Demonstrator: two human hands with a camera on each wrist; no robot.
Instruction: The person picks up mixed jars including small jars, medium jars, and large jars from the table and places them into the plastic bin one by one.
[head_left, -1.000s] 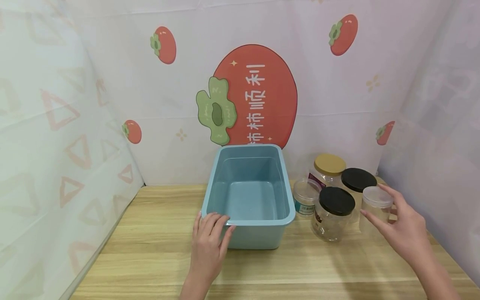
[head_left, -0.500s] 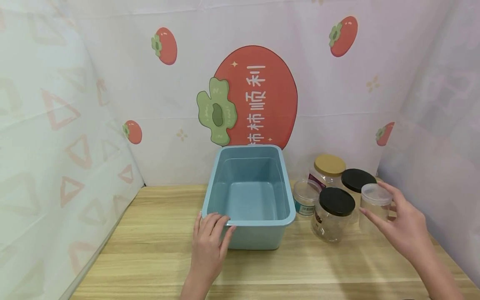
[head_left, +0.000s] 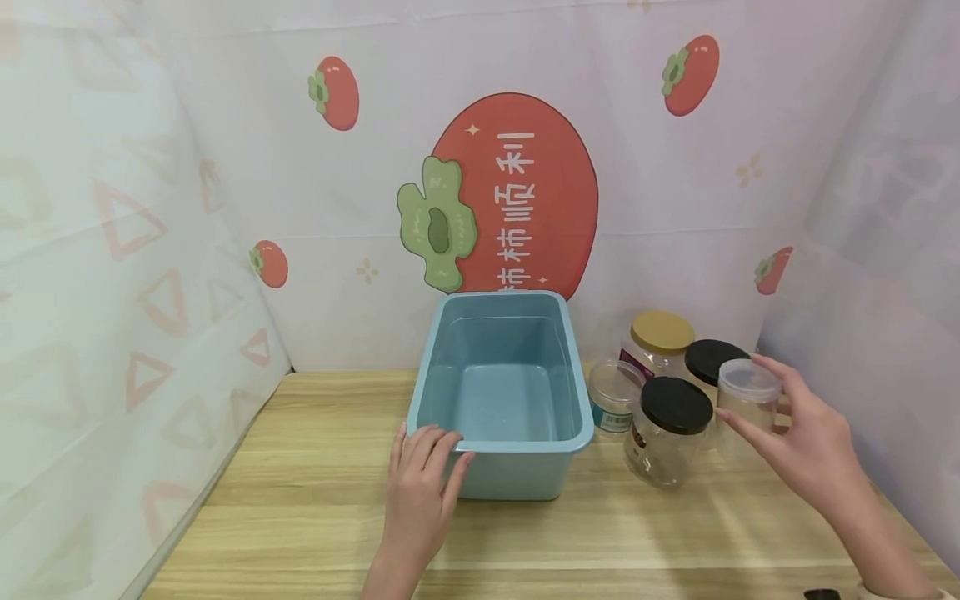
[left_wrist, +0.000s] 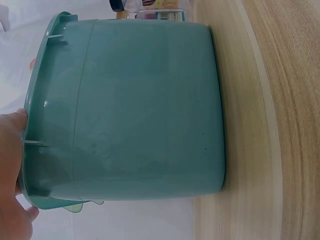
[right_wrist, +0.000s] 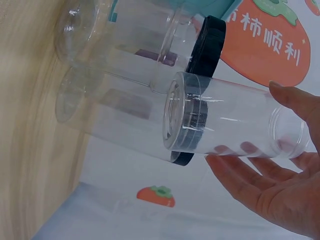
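Note:
My right hand [head_left: 810,446] grips a clear plastic jar [head_left: 746,412] with a translucent lid, fingers on its far side and thumb on the near side. In the right wrist view the jar [right_wrist: 235,117] hangs above the table, its base apart from the wood. Just left of it stand a clear jar with a black lid [head_left: 677,405] and, behind, another black-lidded jar [head_left: 708,360]. My left hand [head_left: 422,492] holds the near left corner of a blue plastic bin [head_left: 517,475], fingers bent over the rim. The left wrist view shows the bin's outer wall [left_wrist: 145,110] close up.
Right of the bin are a low clear jar [head_left: 613,392] with a teal label and a jar with a gold lid [head_left: 662,332]. All stand on a wooden table [head_left: 315,483]. Printed cloth [head_left: 360,167] encloses the back and sides.
My right hand has raised the clear jar a little and shifted it slightly left. The left hand stays on the bin's rim, and the other jars stand as before.

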